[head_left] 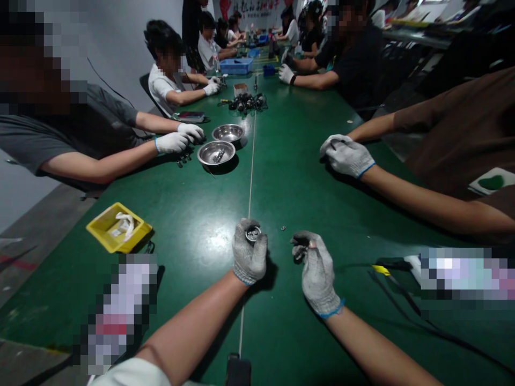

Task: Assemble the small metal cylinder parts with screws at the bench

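My left hand [249, 252], in a grey knit glove, is closed in a fist around a small round metal part [253, 234] whose open top faces up. My right hand [316, 268], gloved the same way, is just to its right, fingers pinched on something small and dark that I cannot make out. Both hands hover over the green table [201, 214], a short gap between them. A tiny metal piece [284, 228] lies on the table just beyond the hands.
A yellow tray [118, 228] sits at the left. Two steel bowls [216, 153] stand further up. A yellow-tipped tool with a cable [386, 266] lies to the right. Co-workers' gloved hands [348, 155] rest on both sides; dark parts [246, 102] are piled mid-table.
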A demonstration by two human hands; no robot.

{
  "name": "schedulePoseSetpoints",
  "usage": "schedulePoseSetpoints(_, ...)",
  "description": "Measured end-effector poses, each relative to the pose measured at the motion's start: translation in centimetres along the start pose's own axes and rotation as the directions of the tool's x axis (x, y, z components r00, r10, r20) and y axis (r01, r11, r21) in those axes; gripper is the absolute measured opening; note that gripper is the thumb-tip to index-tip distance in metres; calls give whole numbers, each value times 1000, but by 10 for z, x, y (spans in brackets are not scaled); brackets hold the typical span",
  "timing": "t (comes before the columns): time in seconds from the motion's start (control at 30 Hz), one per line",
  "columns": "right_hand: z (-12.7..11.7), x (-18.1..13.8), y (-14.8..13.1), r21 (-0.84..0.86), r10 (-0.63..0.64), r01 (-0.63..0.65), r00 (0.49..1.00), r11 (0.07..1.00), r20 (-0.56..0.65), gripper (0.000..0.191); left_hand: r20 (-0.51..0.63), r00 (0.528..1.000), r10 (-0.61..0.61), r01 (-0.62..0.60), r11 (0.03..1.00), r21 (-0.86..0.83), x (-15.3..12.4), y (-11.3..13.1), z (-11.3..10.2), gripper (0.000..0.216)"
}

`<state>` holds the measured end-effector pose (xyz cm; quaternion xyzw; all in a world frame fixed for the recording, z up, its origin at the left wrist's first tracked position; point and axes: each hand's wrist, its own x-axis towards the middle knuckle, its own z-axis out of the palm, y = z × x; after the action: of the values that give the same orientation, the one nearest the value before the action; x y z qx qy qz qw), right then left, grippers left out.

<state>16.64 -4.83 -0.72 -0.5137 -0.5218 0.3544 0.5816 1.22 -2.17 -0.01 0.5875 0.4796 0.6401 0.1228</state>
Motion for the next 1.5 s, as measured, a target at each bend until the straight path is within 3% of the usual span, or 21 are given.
schedulePoseSetpoints(0.43,1,1,-1,-44,-9,8,1000,999,-16,36,-61,997,-41,39,999,-38,3,1,-1,25)
schedulePoseSetpoints(0.73,4,3,2,-67,71,-71,997,995,-7,35,21,999,29,-28,999,-46,6,-2,-1,16)
schedulePoseSetpoints(0.93,7,6,-1,-118,42,-39,999,992,29,30,-11,990,-140,136,977,-163,12,3,-3,21)
schedulePoseSetpoints(1.0,8,8,-5,-133,14,-8,999,991,40,28,-2,963,-269,261,938,-229,15,3,-2,27)
schedulePoseSetpoints(1.07,9,9,-9,-161,-14,30,995,987,101,24,81,926,-368,375,876,-304,18,2,-1,31)
schedulePoseSetpoints(1.33,18,12,-15,-297,-152,236,948,925,278,10,162,903,-397,426,789,-442,19,6,2,44)
schedulePoseSetpoints(1.5,22,12,-12,-358,-195,305,930,883,312,8,269,823,-500,549,581,-600,24,1,6,42)
